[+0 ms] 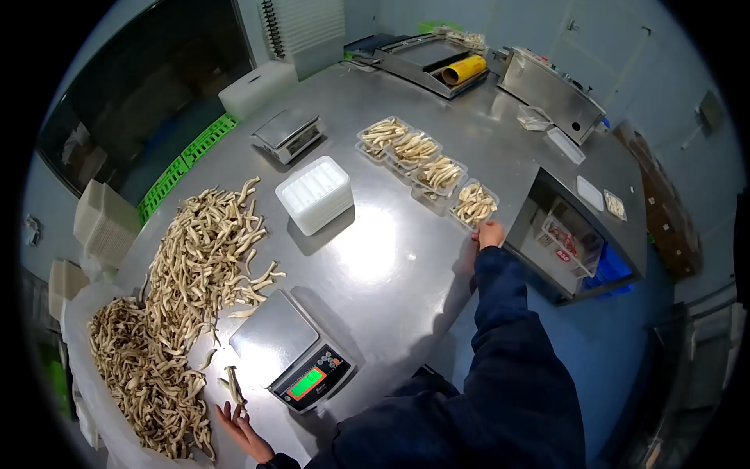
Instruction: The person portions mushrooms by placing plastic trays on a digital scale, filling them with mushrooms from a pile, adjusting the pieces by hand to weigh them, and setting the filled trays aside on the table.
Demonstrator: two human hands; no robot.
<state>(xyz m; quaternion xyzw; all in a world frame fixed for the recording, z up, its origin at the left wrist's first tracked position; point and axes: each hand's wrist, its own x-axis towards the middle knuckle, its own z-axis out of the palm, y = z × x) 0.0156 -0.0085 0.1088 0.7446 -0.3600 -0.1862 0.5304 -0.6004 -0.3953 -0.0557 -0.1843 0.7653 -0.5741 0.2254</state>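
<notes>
My right hand (490,234) is at the near edge of a filled clear tray (475,203), its fingers closed on the tray's rim. That tray is the nearest in a row of trays of pale mushrooms (414,148). My left hand (244,435) lies palm up with its fingers apart, just below a few loose mushrooms (233,387). Right of it stands a digital scale (275,334) with a bare plate and a lit green display. A large heap of mushrooms (195,258) spreads on the steel table (391,305), beside a plastic bag full of them (144,375).
A stack of white trays (315,195) stands mid-table, with a second scale (287,134) behind it. At the back are a wrapping machine (430,62) with a yellow roll (464,70) and a steel box (547,94). An opening at right shows a crate (566,238).
</notes>
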